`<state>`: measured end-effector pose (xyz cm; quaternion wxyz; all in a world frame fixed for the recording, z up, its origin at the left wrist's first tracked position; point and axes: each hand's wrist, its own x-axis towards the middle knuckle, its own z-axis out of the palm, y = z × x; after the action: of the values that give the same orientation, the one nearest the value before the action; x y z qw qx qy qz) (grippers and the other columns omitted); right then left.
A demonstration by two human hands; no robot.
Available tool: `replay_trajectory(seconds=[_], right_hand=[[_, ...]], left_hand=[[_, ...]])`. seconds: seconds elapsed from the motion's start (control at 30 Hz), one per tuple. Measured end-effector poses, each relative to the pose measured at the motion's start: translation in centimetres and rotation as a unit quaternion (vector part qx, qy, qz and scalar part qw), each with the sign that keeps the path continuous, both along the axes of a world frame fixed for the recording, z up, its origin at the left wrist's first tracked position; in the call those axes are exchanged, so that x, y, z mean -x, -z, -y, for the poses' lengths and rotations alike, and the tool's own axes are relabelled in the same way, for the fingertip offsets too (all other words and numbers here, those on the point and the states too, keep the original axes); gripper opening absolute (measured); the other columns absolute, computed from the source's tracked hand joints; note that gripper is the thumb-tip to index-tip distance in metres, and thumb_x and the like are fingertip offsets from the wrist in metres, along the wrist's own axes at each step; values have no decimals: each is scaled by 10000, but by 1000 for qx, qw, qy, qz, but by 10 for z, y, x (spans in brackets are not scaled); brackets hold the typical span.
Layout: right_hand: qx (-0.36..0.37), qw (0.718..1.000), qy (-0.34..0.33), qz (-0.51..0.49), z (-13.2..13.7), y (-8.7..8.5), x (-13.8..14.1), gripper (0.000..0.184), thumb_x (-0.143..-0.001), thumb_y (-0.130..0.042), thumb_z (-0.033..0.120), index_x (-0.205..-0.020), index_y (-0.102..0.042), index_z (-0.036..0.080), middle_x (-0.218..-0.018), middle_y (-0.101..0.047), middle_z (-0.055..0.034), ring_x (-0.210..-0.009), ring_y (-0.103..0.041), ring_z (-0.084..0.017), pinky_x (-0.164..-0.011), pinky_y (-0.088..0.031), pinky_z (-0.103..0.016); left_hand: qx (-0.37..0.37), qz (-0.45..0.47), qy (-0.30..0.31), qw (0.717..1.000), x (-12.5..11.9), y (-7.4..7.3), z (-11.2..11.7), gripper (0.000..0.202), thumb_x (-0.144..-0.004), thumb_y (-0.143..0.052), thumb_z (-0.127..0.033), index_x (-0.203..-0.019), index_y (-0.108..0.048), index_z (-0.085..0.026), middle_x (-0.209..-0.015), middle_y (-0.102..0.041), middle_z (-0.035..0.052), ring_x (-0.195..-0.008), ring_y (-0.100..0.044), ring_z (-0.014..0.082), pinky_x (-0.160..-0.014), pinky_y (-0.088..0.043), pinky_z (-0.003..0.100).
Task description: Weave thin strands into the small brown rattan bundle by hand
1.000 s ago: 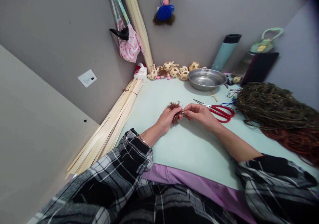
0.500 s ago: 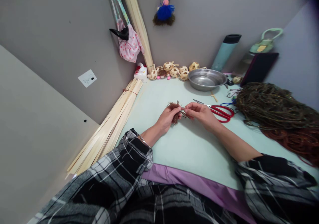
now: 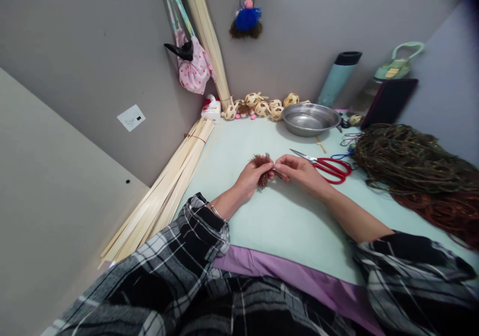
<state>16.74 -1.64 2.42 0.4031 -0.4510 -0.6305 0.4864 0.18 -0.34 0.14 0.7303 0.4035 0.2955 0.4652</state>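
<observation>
Brown fibre tuft [image 3: 261,162] pinched between left hand [image 3: 251,177] and right hand [image 3: 299,170]

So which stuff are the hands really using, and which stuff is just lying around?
In use: the brown fuzzy tuft, pinched between the left hand and the right hand.

Lying about: red scissors, metal bowl, woven balls by the wall, pile of cords, bamboo strips, teal bottle.

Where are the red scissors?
Head view, right of centre: the red scissors lie on the table just beyond the right hand, between the metal bowl and the cord pile.
</observation>
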Motion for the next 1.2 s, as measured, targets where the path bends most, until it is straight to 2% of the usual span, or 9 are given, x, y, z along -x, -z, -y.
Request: replay_trajectory(seconds=[0.13, 0.37, 0.63, 0.77, 0.87, 0.97, 1.07, 1.2], right_hand=[[7, 999, -41, 28, 1, 0, 1, 340, -785, -700, 488, -825, -658, 152, -797, -682, -47, -590, -465, -104, -566, -364, -263], [-11, 1000, 12, 1, -1, 2, -1, 277, -784, -701, 436, -791, -638, 166, -607, -550, 21, -552, -442, -102, -564, -339, -263], [-3, 999, 28, -35, -4, 3, 0, 343, -721, -763, 469, -839, -630, 175, -684, -608, 0, -547, -479, -101, -523, -369, -255], [31, 999, -24, -11, -2, 6, 0, 365, -734, -753, 482, -886, -633, 173, -710, -622, -6, -554, -473, -98, -522, -361, -247], [43, 996, -71, 23, 0, 6, 0, 350, -788, -704, 504, -893, -639, 177, -663, -577, 7, -568, -469, -109, -534, -355, -250], [18, 998, -41, 40, 1, 3, -1, 371, -842, -633, 551, -856, -621, 181, -657, -546, 10, -569, -449, -114, -543, -352, -257], [-5, 999, -4, 53, 1, -1, -2, 427, -877, -569, 585, -740, -567, 180, -634, -520, 10, -559, -425, -112, -542, -337, -263], [-26, 997, -11, 78, 1, -2, -3, 456, -883, -577, 568, -652, -522, 179, -557, -441, 29, -541, -385, -106, -537, -286, -265]], left_hand=[[-5, 2, -13, 1000, 0, 0, 0, 251, -713, -773, -293, -828, -618, -133, -721, -593, -1, -645, -544, 77, -652, -420, 225], [-3, -19, -6, 1000, 0, 2, 0, 272, -709, -773, -307, -855, -618, -138, -701, -582, -7, -631, -538, 78, -631, -410, 231], [-14, -23, 4, 1000, 0, 1, 1, 274, -681, -792, -288, -837, -632, -130, -729, -595, 1, -629, -538, 75, -634, -416, 240], [-5, 6, -21, 1000, 3, 0, -1, 266, -696, -783, -296, -845, -617, -151, -672, -583, -18, -613, -536, 78, -627, -413, 232], [2, 13, -24, 1000, 4, -1, -1, 247, -703, -774, -288, -845, -620, -156, -655, -568, -23, -604, -521, 77, -607, -401, 224], [-6, -6, -23, 1000, 3, -2, 1, 255, -697, -779, -286, -846, -628, -144, -688, -566, -16, -611, -512, 72, -611, -400, 226], [-12, -36, 2, 999, 1, -2, 3, 260, -702, -771, -292, -853, -624, -139, -703, -568, -11, -613, -510, 73, -613, -396, 233], [-14, -67, 15, 998, 1, -2, 4, 264, -720, -751, -314, -866, -615, -141, -664, -548, -17, -590, -499, 77, -567, -349, 234]])
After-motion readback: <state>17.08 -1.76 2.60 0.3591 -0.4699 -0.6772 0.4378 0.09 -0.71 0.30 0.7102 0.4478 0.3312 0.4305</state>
